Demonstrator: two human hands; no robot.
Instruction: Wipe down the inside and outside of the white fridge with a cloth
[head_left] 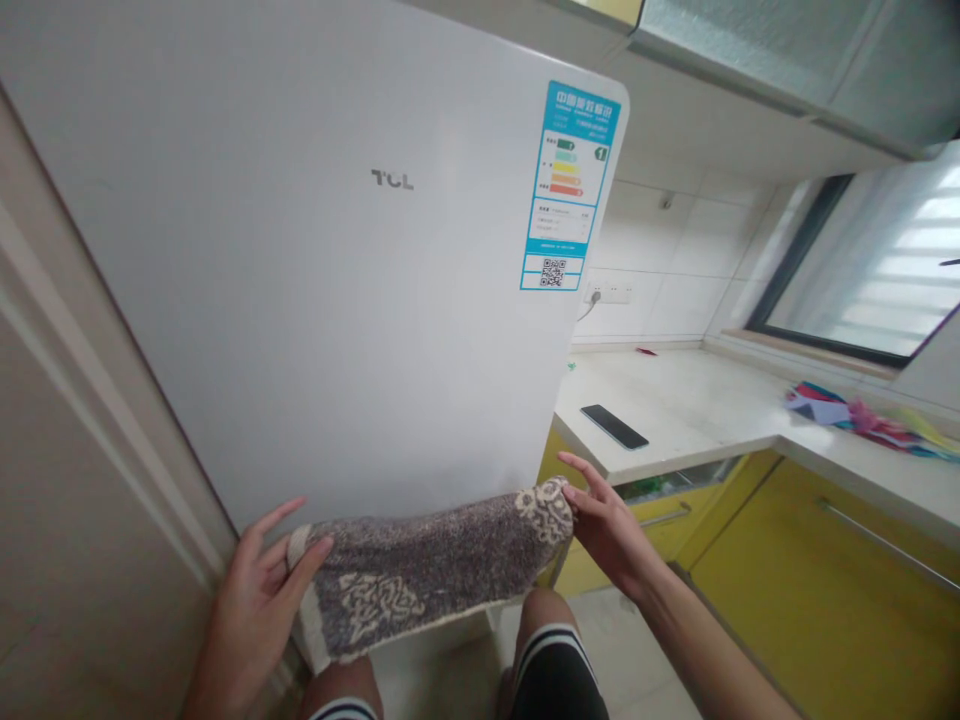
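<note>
1. Nearest: we're noting bare knees (549,608) and dk. shorts (559,685) w/ white-striped hems, both showing at btm. of view.
2. L hand (251,595): we're finding it grasping the L end of a towel (450,560), thumb pressing in front, index finger pointing up, clear of the cloth.
3. R hand (611,520): we're recording it pinching the upper R corner, thumb resting at the edge, index finger extending away above it.
4. Towel, cond.: we're seeing it stretching btwn. both hands, grey-brown w/ pale floral motifs nr. each end and a pale border at L. It's hanging just above the knees, in front of the lower visible part of a fridge door (337,340); contact w/ door, we're not able to tell.
5. Door: we're reading a TCL logo (392,180) approx. mid-panel and a blue-and-white energy label (574,185) w/ QR code, upper R.
6. R of fridge: we're logging yellow cabs. (817,560) supporting a white counter (705,400); a dk. phone (615,426) is lying flat nr. its edge.
7. Farthest: we're listing a multicoloured bundle (877,420) lying nr. the window (877,260), plus a wall socket (616,293) holding a plug.
</note>
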